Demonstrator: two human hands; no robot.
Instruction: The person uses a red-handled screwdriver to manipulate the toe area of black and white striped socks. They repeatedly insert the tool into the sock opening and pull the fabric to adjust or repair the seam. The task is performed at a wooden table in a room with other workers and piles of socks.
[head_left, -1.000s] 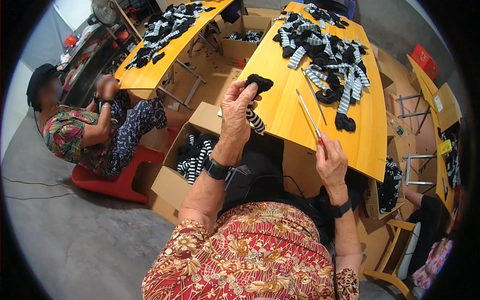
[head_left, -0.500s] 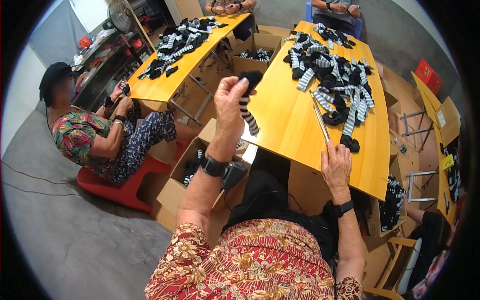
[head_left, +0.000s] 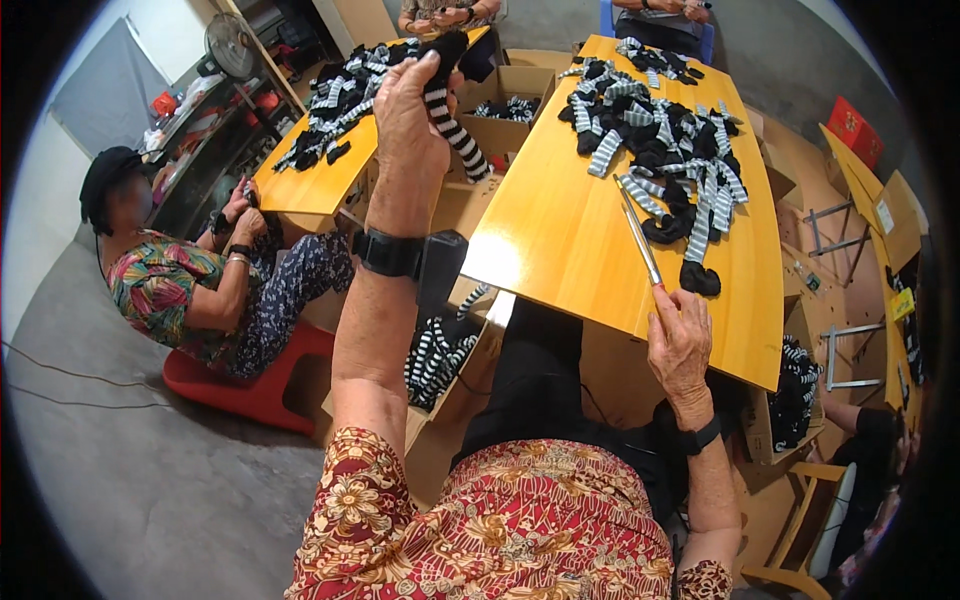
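Note:
My left hand (head_left: 405, 125) is raised to the left of the near table, its fingers closed on a sock (head_left: 457, 140). The sock's black part is pinched at the top, and its black-and-white striped part hangs down. At the table's front edge, my right hand (head_left: 680, 340) grips the red end of a long, slim metal tool (head_left: 638, 238). Two narrow prongs of the tool point away from me over the yellow tabletop (head_left: 560, 230). Just beyond and right of the tool lies a heap of black and grey-striped socks (head_left: 710, 190).
Boxes of striped socks stand at my left (head_left: 435, 360) and right (head_left: 790, 400). On the left, a person (head_left: 180, 280) sits on a red stool (head_left: 245, 380) by another sock-covered table (head_left: 305, 195). Two people work at the far side. A wooden chair (head_left: 790, 530) stands at lower right.
My left hand has moved up and to the left with the sock, away from the table edge. My right hand stays at the front edge with the metal tool.

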